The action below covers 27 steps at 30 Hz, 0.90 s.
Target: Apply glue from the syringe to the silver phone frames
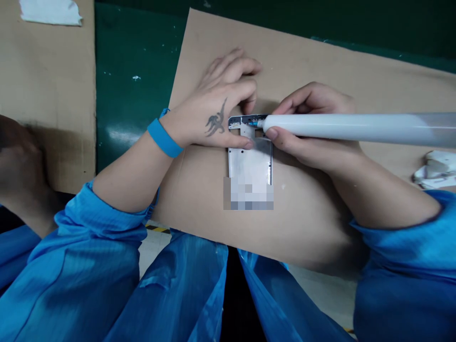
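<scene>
A flat silver phone frame (249, 164) lies on the cardboard, with a dark strip along its far edge. Its near end is blurred by pixel blocks. My left hand (224, 102) holds the frame, its thumb flat on the metal and its other fingers curled beyond the far edge. In my right hand (313, 137) is a long white cylindrical tool (320, 126), whose exact kind I cannot tell. The tool lies nearly level, its narrow bluish tip against or just over the dark strip. Whether the tip touches is too small to tell.
Under the work lies a cardboard sheet (199, 204) on a green table (131, 61). Crumpled white material (436, 168) sits at the right. At the left, another person's hand (21, 161) is near a second cardboard sheet (46, 71), which bears a white piece (50, 10).
</scene>
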Motion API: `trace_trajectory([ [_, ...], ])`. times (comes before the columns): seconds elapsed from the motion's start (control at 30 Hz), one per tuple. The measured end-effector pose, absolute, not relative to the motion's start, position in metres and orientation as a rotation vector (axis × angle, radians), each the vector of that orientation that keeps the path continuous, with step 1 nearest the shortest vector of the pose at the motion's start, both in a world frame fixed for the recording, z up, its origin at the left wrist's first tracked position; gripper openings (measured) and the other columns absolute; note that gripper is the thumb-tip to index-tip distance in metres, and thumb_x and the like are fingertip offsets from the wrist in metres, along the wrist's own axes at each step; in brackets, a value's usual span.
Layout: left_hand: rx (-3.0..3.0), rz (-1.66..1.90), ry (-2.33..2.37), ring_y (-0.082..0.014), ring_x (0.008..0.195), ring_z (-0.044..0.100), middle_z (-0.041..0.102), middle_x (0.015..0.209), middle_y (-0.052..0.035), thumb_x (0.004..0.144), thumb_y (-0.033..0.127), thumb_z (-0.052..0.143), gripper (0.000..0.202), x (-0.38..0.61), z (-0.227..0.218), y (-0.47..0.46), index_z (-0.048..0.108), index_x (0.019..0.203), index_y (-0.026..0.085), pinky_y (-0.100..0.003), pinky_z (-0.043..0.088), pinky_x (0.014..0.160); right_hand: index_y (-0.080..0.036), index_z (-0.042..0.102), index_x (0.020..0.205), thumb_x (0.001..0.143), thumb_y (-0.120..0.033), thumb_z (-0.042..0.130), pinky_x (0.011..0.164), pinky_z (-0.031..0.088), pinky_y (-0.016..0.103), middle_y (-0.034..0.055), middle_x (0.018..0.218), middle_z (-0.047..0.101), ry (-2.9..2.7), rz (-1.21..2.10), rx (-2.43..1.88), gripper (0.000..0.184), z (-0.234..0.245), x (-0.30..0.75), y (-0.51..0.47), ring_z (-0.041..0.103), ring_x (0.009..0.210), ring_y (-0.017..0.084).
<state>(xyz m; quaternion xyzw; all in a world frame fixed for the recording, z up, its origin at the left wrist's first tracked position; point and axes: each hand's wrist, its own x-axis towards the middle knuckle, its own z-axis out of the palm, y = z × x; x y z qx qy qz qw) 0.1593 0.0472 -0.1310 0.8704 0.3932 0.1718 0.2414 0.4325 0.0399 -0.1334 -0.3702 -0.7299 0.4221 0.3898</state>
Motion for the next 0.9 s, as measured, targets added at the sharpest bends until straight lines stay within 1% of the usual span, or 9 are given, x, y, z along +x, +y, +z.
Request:
trace_trajectory([
  [0.1,2.393,0.501,1.060,-0.0447,0.174,0.027,0.049,0.174,-0.0147,0.088,0.081,0.079,0.061,0.1574,-0.1352,0.0479,0.069,0.116,0.028,-0.069,0.017,0.148,-0.029,0.075,0.093,0.080,-0.065,0.102,0.052,0.042,0.040,0.0058,0.085,0.077,-1.889,1.058,-0.934,0.046,-0.1319,0.4327,0.0399,0.062,0.064,0.023],
  [0.23,2.400,0.508,1.062,-0.0442,0.174,0.028,0.050,0.174,-0.0136,0.092,0.080,0.076,0.058,0.1564,-0.1370,0.0473,0.069,0.118,0.029,-0.069,0.020,0.148,-0.029,0.073,0.091,0.082,-0.065,0.100,0.050,0.041,0.039,0.0059,0.083,0.076,-1.905,1.029,-0.949,0.046,-0.1280,0.4341,0.0392,0.062,0.062,0.023],
  [0.33,2.412,0.538,1.037,-0.0467,0.174,0.029,0.051,0.173,-0.0141,0.090,0.078,0.077,0.057,0.1560,-0.1394,0.0483,0.071,0.119,0.029,-0.071,0.020,0.148,-0.032,0.072,0.094,0.092,-0.066,0.092,0.052,0.046,0.042,0.0066,0.088,0.077,-1.975,1.025,-1.007,0.039,-0.1243,0.4363,0.0382,0.063,0.067,0.026],
  [0.4,2.400,0.588,1.029,-0.0473,0.173,0.032,0.053,0.172,-0.0104,0.091,0.075,0.076,0.052,0.1559,-0.1413,0.0493,0.074,0.120,0.032,-0.074,0.021,0.147,-0.033,0.072,0.095,0.096,-0.068,0.087,0.052,0.048,0.044,0.0066,0.090,0.078,-2.000,1.021,-1.015,0.038,-0.1231,0.4379,0.0381,0.064,0.068,0.027],
  [0.5,2.386,0.627,1.014,-0.0458,0.171,0.036,0.057,0.170,-0.0034,0.092,0.075,0.073,0.046,0.1562,-0.1422,0.0495,0.077,0.121,0.040,-0.075,0.022,0.146,-0.033,0.073,0.095,0.095,-0.068,0.088,0.052,0.048,0.044,0.0066,0.090,0.078,-1.986,1.019,-1.006,0.038,-0.1242,0.4394,0.0390,0.064,0.067,0.026],
  [0.63,2.389,0.606,1.045,-0.0449,0.173,0.034,0.056,0.169,-0.0089,0.094,0.078,0.069,0.053,0.1575,-0.1385,0.0468,0.077,0.120,0.033,-0.072,0.023,0.147,-0.032,0.073,0.093,0.087,-0.068,0.095,0.053,0.042,0.041,0.0052,0.088,0.077,-1.939,1.033,-0.996,0.042,-0.1279,0.4375,0.0402,0.060,0.065,0.022],
  [0.77,2.378,0.619,1.038,-0.0460,0.171,0.037,0.057,0.169,-0.0084,0.093,0.070,0.076,0.042,0.1579,-0.1362,0.0450,0.077,0.119,0.037,-0.075,0.023,0.147,-0.031,0.072,0.088,0.079,-0.073,0.099,0.050,0.037,0.040,0.0052,0.081,0.075,-1.877,1.000,-0.998,0.051,-0.1273,0.4340,0.0393,0.056,0.061,0.022],
  [0.83,2.382,0.631,1.020,-0.0475,0.171,0.037,0.057,0.170,-0.0095,0.092,0.068,0.077,0.043,0.1577,-0.1364,0.0455,0.076,0.120,0.035,-0.078,0.021,0.146,-0.031,0.070,0.088,0.083,-0.072,0.096,0.052,0.039,0.041,0.0057,0.084,0.075,-1.904,0.999,-1.008,0.049,-0.1252,0.4334,0.0384,0.058,0.063,0.023],
  [0.9,2.383,0.620,1.013,-0.0475,0.171,0.037,0.056,0.170,-0.0100,0.091,0.069,0.077,0.046,0.1574,-0.1369,0.0462,0.077,0.120,0.034,-0.077,0.021,0.146,-0.032,0.069,0.091,0.089,-0.068,0.092,0.056,0.042,0.042,0.0059,0.088,0.076,-1.948,1.020,-1.030,0.042,-0.1234,0.4338,0.0377,0.059,0.067,0.024],
])
